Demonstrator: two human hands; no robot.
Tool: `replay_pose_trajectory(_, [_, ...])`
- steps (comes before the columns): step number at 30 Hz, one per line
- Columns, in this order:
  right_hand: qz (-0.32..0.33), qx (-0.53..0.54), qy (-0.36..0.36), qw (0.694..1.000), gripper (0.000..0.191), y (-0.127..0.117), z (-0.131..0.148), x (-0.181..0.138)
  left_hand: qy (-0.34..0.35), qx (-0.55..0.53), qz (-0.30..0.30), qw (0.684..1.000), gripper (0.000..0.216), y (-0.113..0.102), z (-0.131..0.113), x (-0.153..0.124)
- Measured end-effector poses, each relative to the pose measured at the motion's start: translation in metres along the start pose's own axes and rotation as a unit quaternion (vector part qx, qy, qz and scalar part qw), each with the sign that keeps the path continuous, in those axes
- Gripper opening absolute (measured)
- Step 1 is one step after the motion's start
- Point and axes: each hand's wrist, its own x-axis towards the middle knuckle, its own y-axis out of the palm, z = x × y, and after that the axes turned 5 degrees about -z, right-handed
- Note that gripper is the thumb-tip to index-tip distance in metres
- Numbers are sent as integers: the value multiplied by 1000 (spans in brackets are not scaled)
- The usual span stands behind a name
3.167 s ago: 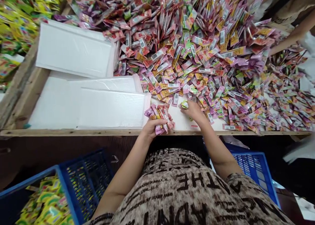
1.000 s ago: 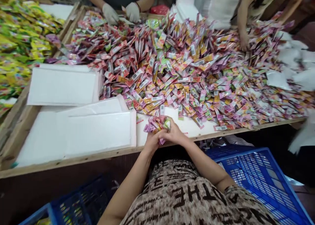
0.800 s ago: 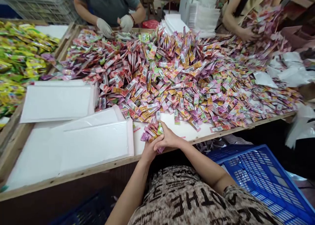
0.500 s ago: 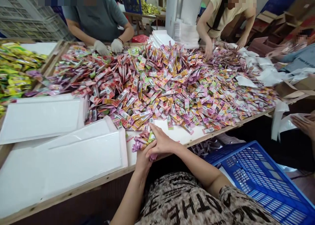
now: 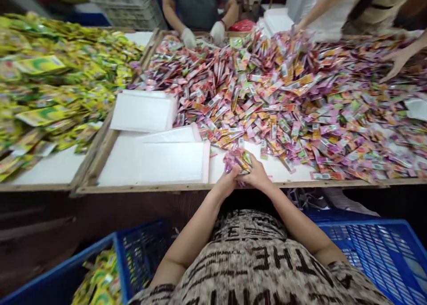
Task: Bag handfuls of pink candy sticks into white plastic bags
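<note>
From the head view, I hold a bundle of sachets at the near edge of the table, just in front of my body. My left hand wraps the bundle from below and from the left, fingers closed around it. My right hand presses on it from the right, fingers curled over the top, so the bundle is squeezed between both hands. The sachets in it are mostly pink and purple, and their upper ends fan out above my fingers.

The bundle sits over a bare white patch of the table, just beside the near fringe of the big pile of loose pink, red and yellow sachets that covers the table to the right and far side. To the left of my hands lie flat white bags, stacked and overlapping, with one more white bag farther back. Beyond a wooden divider on the left, a second table holds a heap of yellow-green packets.

Below the table edge stand two blue crates: the left crate has yellow packets in it, the right crate shows its ribbed bottom.

Across the table a person's gloved hands rest at the pile, and another person's bare hand reaches in from the right.
</note>
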Motion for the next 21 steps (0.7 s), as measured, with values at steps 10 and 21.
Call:
replay_pose_trajectory(10, [-91,142,41,985,61,4,-25,-8,73,337,100,933,81,-8,-34,-8])
replay_pose_trajectory(21, [-113,323,168,924,53,-13,-23,-14,121,824,-322,451,46,-93,-90,-6])
